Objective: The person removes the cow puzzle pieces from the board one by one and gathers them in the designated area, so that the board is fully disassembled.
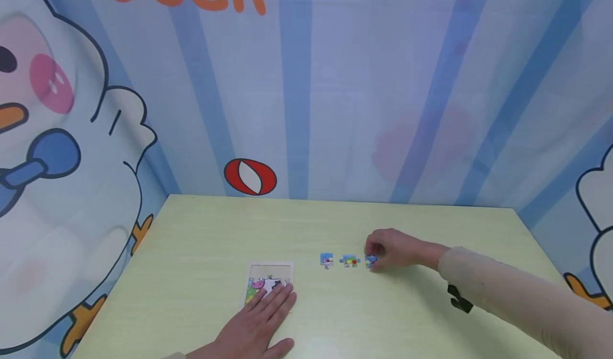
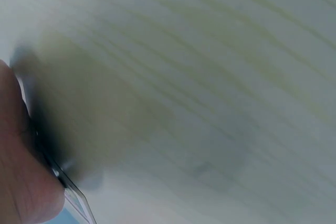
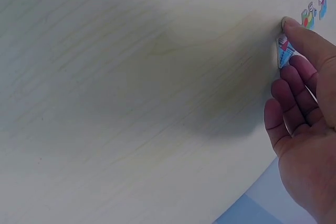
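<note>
A framed cow puzzle (image 1: 270, 271) lies on the table, its upper part showing bare backing. My left hand (image 1: 256, 322) rests flat over its lower right, fingers straight; the left wrist view catches only a part of this hand (image 2: 26, 166) at the edge. My right hand (image 1: 392, 250) pinches a blue puzzle piece (image 1: 370, 261) between thumb and finger at the table surface. In the right wrist view the hand (image 3: 310, 103) has that piece (image 3: 285, 52) between its fingertips. Left of it lie a piece with a red dot (image 1: 350, 261) and a blue-and-white piece (image 1: 326, 260).
The pale wooden table (image 1: 201, 231) ends at a back edge against a blue striped cloth (image 1: 335, 109) printed with cartoon ducks. A dark object (image 1: 460, 299) is on the underside of the right sleeve.
</note>
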A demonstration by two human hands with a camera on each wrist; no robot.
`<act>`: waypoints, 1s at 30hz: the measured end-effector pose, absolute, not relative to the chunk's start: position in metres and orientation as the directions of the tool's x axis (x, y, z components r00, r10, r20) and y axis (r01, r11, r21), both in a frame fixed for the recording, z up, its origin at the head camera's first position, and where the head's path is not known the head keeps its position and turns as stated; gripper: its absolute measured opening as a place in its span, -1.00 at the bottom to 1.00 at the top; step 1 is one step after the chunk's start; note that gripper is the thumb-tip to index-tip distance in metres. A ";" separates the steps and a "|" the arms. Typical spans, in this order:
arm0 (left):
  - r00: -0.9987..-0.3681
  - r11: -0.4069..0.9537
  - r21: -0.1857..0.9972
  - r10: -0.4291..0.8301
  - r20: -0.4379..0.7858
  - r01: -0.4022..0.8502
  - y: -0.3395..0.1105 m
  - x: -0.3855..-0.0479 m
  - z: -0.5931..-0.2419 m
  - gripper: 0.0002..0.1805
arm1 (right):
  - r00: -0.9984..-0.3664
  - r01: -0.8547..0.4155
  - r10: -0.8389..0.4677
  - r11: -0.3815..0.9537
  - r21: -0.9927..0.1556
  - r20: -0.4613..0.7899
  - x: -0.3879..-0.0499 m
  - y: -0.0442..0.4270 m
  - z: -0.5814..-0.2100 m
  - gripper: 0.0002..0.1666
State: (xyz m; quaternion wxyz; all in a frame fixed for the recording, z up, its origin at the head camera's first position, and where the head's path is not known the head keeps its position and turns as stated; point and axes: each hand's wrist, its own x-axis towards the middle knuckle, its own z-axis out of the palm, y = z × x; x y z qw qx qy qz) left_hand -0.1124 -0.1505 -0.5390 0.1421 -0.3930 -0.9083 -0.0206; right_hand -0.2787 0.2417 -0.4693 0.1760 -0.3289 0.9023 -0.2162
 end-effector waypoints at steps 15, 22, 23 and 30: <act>-0.676 0.692 -0.011 0.709 0.202 0.722 -0.150 -0.112 -0.530 -0.22 | -0.701 -0.561 -0.698 0.669 -0.489 -0.150 -0.287 0.217 -0.455 -0.72; -0.667 0.688 -0.035 0.714 0.215 0.725 -0.152 -0.112 -0.533 -0.22 | -0.650 -0.583 -0.741 0.629 -0.515 -0.170 -0.290 0.172 -0.443 -0.72; -0.672 0.690 -0.021 0.711 0.207 0.723 -0.152 -0.112 -0.533 -0.21 | -0.641 -0.590 -0.748 0.624 -0.513 -0.173 -0.291 0.166 -0.443 -0.71; -0.731 0.726 0.098 0.663 0.159 0.680 -0.149 -0.112 -0.523 -0.19 | -0.586 -0.648 -0.793 0.583 -0.490 -0.168 -0.294 0.132 -0.435 -0.68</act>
